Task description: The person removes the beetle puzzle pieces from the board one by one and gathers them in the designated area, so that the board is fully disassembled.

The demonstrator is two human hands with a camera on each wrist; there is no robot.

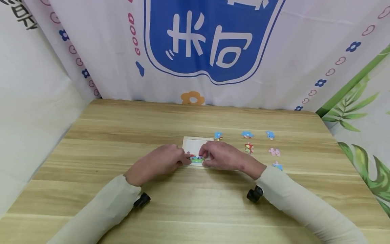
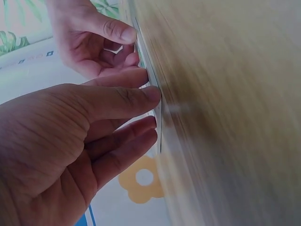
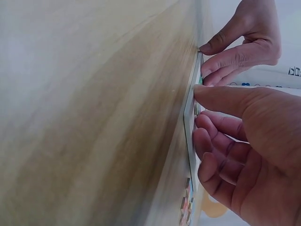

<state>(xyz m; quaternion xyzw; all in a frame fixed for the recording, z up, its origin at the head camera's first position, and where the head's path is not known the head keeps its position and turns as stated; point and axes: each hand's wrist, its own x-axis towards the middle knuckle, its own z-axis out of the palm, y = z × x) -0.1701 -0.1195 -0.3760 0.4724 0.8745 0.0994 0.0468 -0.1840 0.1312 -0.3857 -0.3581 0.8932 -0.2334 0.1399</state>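
Observation:
A small jigsaw tray (image 1: 191, 142) with a pale rim lies on the table. Joined green, red and blue puzzle pieces (image 1: 196, 160) line its near side. From the left, my left hand (image 1: 166, 158) reaches over the tray, its fingertips touching the pieces. In the left wrist view, the left thumb (image 2: 134, 100) lies along the near rim, the other fingers loosely extended. My right hand (image 1: 223, 155) has its index finger and thumb around a puzzle piece in the near row. The right wrist view shows the right thumb (image 3: 221, 96) at the rim and the other fingers curled.
To the right lie loose puzzle pieces: blue ones (image 1: 247, 134) along the back, a red one (image 1: 249, 148), a pink one (image 1: 274, 151) and another blue one (image 1: 277, 165) near the right forearm. A printed curtain (image 1: 122, 67) hangs behind the wooden table (image 1: 137, 118).

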